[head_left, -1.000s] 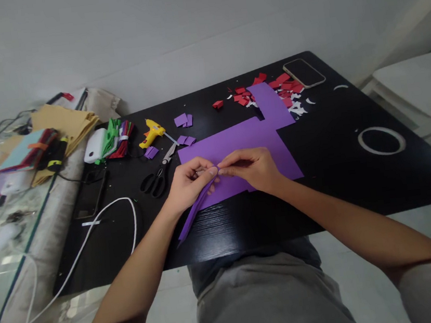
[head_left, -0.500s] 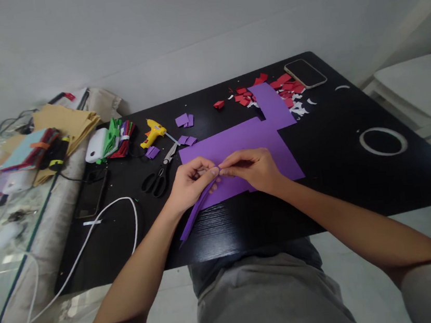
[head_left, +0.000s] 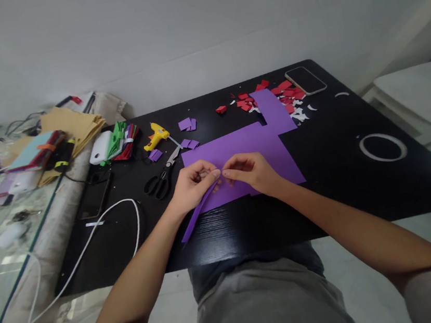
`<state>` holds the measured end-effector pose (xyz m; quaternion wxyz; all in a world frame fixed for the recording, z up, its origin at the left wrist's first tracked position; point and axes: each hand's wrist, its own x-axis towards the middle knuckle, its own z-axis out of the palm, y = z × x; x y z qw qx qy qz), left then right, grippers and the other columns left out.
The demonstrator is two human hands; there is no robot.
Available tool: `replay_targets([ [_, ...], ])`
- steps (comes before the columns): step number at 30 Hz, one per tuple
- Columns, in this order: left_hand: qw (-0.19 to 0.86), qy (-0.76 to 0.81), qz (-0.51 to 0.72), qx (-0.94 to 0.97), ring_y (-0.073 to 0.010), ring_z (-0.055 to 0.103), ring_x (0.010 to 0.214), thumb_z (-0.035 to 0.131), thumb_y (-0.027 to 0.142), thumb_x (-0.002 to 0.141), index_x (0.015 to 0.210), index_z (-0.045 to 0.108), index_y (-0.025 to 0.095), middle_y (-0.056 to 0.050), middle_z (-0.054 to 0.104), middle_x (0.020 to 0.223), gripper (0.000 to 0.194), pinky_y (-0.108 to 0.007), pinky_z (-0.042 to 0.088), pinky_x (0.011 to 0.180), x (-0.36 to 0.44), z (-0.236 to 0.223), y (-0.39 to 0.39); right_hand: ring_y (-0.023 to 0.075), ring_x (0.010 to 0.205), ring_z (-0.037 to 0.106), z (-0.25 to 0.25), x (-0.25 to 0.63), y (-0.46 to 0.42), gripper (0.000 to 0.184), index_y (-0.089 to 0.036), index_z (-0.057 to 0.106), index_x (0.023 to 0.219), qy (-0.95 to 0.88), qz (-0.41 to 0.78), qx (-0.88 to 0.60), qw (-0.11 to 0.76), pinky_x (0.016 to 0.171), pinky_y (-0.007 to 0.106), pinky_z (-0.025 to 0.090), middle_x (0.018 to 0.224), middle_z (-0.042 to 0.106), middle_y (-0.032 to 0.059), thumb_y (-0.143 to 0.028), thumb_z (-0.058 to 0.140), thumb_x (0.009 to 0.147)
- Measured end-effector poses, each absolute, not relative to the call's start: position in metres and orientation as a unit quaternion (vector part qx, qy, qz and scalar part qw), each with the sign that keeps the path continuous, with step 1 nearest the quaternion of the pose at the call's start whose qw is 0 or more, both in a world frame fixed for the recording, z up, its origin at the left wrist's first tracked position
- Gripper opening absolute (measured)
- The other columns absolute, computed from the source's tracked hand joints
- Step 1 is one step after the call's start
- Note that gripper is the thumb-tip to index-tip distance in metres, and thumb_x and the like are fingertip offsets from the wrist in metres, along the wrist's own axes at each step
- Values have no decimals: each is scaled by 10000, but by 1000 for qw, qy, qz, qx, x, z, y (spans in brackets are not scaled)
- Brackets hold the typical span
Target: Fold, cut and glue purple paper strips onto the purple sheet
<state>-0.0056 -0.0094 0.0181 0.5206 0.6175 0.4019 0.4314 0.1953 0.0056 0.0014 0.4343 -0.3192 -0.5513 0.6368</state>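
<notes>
My left hand pinches a narrow folded purple paper strip between thumb and fingers. The strip slants down toward the table's near edge, its upper end covered by the fingers. Just right of it, my right hand has thumb and forefinger drawn together close to the left fingertips; whether a bit of paper is between them is too small to see. Under both hands lies a large purple paper sheet. A smaller purple piece overlaps its far right corner.
Black-handled scissors, a yellow glue gun and small purple paper pieces lie to the left. Red paper scraps, a phone and a white ring are on the right. A white cable curves at left.
My right fingertips have parted slightly from the left ones, moving a little to the right. The left hand keeps hold of the strip. The whole view has shifted slightly.
</notes>
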Motion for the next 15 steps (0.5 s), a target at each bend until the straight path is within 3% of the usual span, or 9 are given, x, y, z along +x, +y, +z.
replay_targets([
  [6,500,412,420,636,-111,628,538,769,408,904,833,672,151,-14,704,634,284,-209,471,550,-7,14,-11,132,627,637,0,195,5,179,-186,733,786,-557,630,-315,439,664,293,554,672,693,-9,-343,819,791],
  [11,473,426,428,642,-94,527,498,799,404,866,760,688,155,14,638,586,293,-221,360,505,-8,14,-9,131,636,625,0,195,4,144,-189,732,783,-568,621,-318,437,668,293,545,676,678,-13,-314,803,791],
  [15,498,412,417,639,-120,586,565,743,429,909,811,690,156,0,665,646,294,-241,418,566,-8,14,-8,133,634,625,1,195,5,134,-190,729,782,-569,619,-319,436,674,298,549,671,679,-13,-309,791,787],
])
